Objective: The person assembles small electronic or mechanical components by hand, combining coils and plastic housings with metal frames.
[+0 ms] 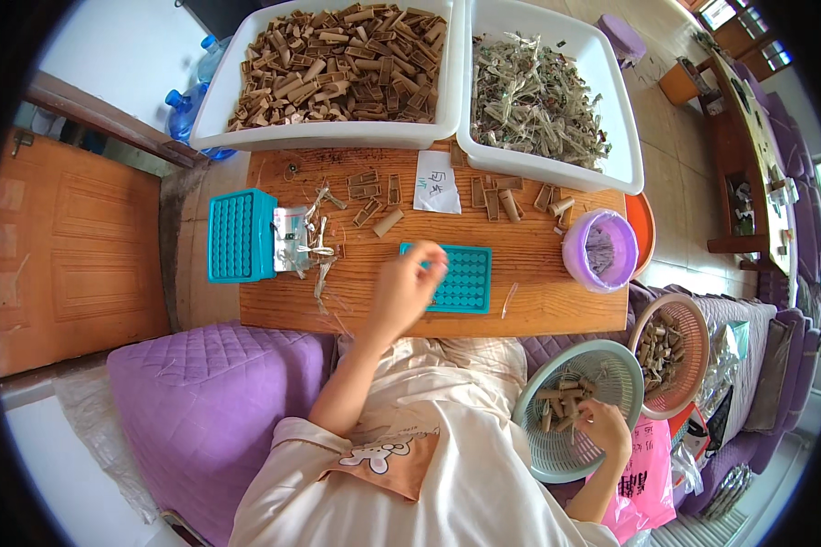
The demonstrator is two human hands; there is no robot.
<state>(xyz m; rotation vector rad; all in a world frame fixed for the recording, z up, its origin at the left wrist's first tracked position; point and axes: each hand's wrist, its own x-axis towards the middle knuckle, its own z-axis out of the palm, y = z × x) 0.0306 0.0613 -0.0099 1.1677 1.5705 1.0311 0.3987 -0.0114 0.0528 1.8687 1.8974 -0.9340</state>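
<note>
Brown tubes [556, 401], seen from the head cam, sit loosely piled in a grey-green basket [602, 358] down by the person's right side. Right hand [607, 428] is in over that pile with fingers bent, but tbh I can't tell if it's pinching one. Left hand [410, 281] is a bit blurry, fingers curled above the left part of a teal tray [468, 278] on the wooden table [556, 310], can't tell if anything's in it. Another teal block [242, 237] is at the table's left edge, and a purple bucket [576, 246] stands near the right edge
</note>
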